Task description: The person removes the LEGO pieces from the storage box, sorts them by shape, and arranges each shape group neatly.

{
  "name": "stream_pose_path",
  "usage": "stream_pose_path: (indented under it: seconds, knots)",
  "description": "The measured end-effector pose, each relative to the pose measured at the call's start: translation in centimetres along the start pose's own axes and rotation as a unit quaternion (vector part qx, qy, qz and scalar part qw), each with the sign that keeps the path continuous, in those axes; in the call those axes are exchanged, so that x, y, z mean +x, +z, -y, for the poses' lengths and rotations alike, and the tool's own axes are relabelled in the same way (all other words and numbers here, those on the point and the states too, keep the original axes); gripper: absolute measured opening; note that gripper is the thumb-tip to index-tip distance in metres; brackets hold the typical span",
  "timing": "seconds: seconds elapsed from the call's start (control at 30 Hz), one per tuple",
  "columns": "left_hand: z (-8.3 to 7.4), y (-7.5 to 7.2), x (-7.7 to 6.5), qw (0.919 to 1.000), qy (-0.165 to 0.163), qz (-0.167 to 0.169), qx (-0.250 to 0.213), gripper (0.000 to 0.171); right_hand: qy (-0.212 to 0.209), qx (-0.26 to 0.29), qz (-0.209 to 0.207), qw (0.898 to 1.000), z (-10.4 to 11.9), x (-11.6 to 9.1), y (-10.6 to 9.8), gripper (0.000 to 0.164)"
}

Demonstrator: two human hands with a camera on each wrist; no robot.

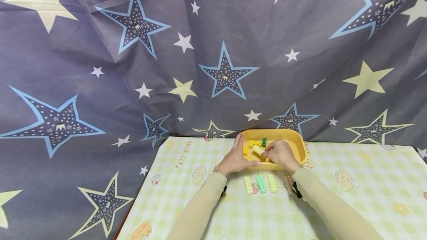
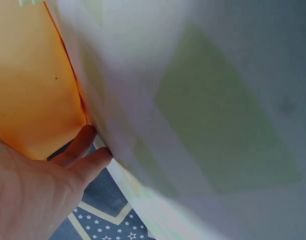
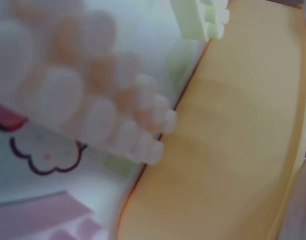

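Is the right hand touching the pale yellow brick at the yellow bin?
Touching: the head view shows the right hand pinching one end of the pale yellow brick, with no gap.

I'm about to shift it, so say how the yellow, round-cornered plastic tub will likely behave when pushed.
The tub probably stays stiff, as it looks smoothly moulded. Wide and low, it should slide rather than tip, and the green studded brick inside may shift.

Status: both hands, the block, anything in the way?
Left hand on yellow bin, left end. Right hand pinches pale yellow block at bin. Nothing visibly blocking; loose blocks in front.
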State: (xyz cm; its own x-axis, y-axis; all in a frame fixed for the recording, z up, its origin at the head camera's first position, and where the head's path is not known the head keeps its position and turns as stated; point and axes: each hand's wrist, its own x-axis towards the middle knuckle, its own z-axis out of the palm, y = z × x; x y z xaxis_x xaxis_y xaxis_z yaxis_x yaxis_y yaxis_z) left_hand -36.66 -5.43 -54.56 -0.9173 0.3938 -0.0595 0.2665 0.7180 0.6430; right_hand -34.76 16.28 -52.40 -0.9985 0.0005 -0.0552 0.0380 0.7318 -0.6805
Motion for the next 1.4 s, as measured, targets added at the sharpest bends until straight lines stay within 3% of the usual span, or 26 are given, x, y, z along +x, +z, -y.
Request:
stream_pose_path:
  seconds: [0.47, 0.87, 1.4]
  knots:
    - [-0.1, 0.0, -0.1, 1.0000, -0.004, -0.001, -0.004, 0.137, 0.012, 0.089, -0.013, 0.996, -1.3, -1.5, -2.9, 0.023]
    - [0.1, 0.2, 0.2, 0.9999, 0.001, 0.001, -0.015, 0.137, 0.026, 0.096, -0.026, 0.995, -2.6, -4.1, -5.9, 0.027]
    - [-0.1, 0.1, -0.1, 0.9997, 0.002, 0.000, -0.024, 0.137, 0.048, 0.070, -0.056, 0.995, -4.2, -9.2, -9.2, 0.034]
